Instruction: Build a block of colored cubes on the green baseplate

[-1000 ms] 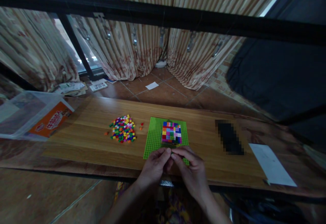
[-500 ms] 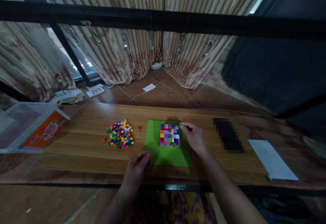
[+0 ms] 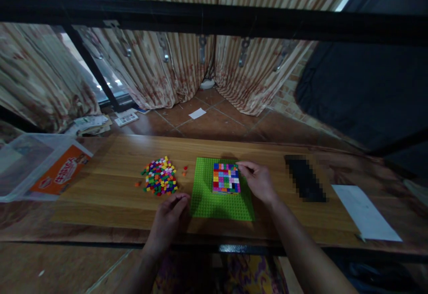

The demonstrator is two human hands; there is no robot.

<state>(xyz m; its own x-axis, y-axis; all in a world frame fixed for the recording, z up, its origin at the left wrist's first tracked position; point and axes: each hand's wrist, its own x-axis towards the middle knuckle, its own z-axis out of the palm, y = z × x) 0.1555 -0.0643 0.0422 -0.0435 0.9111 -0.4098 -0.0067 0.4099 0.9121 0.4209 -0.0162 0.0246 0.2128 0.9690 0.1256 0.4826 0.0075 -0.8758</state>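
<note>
Block of small multicoloured building bricks (image 3: 226, 179), one: standing on the far, right-hand part of a green studded baseplate (image 3: 203, 196), which lies on a wood-grain surface (image 3: 117, 204).
Right hand (image 3: 258, 181): at the block's far right corner, grip narrow, thumb and fingertips close together; cannot tell whether a brick is held or the block touched.
Left hand (image 3: 168, 216): just beside the baseplate's near left edge, fingers curled; cannot tell whether its grip is closed or holds anything.
Loose bricks (image 3: 160, 177), mixed colours: one heap, left of the baseplate.
Stray bricks (image 3: 185, 170), red and orange: between heap and baseplate.
Clear plastic box (image 3: 16, 160), orange label: far left.
White sheet (image 3: 366, 211): far right.
</note>
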